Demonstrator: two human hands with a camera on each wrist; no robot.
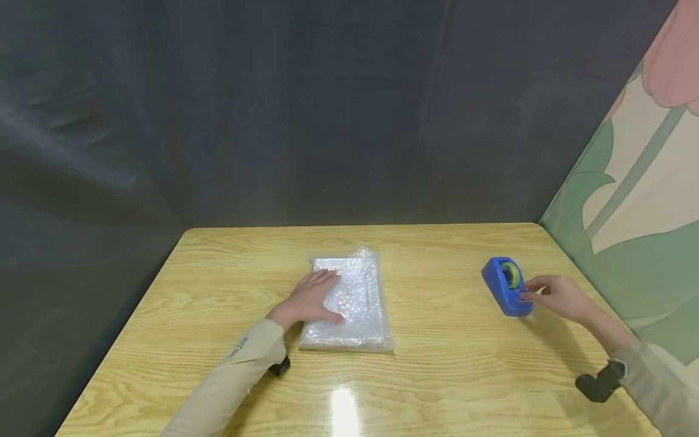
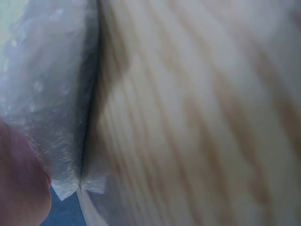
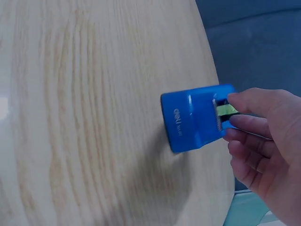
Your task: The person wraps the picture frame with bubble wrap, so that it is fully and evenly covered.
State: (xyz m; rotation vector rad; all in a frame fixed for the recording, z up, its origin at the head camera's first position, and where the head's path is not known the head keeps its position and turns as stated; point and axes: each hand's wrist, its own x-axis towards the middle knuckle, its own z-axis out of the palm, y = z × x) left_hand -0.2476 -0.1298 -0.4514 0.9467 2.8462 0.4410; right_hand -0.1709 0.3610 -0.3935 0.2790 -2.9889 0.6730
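Note:
A flat rectangular item in bubble wrap point(image 1: 357, 303) lies mid-table. My left hand point(image 1: 314, 298) rests on its left part with the fingers spread. Part of that hand and the wrap's side also appear in the left wrist view. On the right stands a blue tape dispenser point(image 1: 503, 288) with a roll of green-looking tape point(image 1: 511, 274) in it. My right hand point(image 1: 559, 297) is at its cutter end. In the right wrist view, the thumb and index finger pinch the tape's end strip point(image 3: 226, 109) just behind the toothed cutter.
The wooden table point(image 1: 229, 285) carries both things. A dark curtain point(image 1: 327, 115) hangs behind and to the left. At the right is a flower-patterned cloth point(image 1: 644, 200). Black wrist cameras point(image 1: 601, 381) are strapped on both wrists.

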